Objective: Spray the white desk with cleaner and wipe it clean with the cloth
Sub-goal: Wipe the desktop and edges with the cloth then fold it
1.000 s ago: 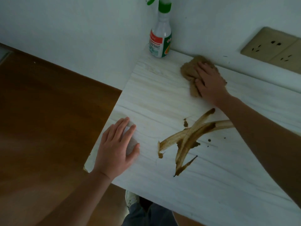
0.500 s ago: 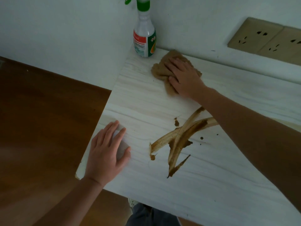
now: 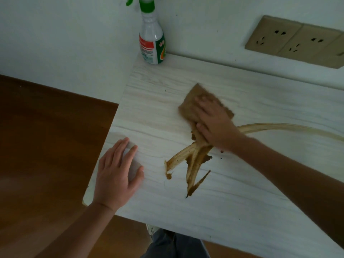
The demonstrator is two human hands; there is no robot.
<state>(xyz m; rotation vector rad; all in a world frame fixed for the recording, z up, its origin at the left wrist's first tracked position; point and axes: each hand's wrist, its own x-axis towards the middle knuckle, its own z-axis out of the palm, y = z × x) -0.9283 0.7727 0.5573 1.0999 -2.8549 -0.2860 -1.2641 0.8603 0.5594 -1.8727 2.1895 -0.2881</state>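
The white wood-grain desk (image 3: 158, 101) carries a brown smear (image 3: 191, 164) with several streaks near its middle and a long curved trail running off to the right. My right hand (image 3: 216, 121) presses flat on a brown cloth (image 3: 193, 101) at the upper end of the smear. My left hand (image 3: 119, 174) lies flat and spread on the desk near its left front corner, holding nothing. The cleaner spray bottle (image 3: 151, 40), clear with a green trigger, stands upright at the desk's back left corner against the wall.
A white wall runs behind the desk, with a row of beige power sockets (image 3: 296, 41) at the right. Brown wooden floor (image 3: 46, 146) lies left of the desk. My legs and a shoe (image 3: 152, 229) show under the front edge.
My right hand has slid the cloth from beside the spray bottle toward me, onto the top of the brown smear. The left hand has stayed flat in place.
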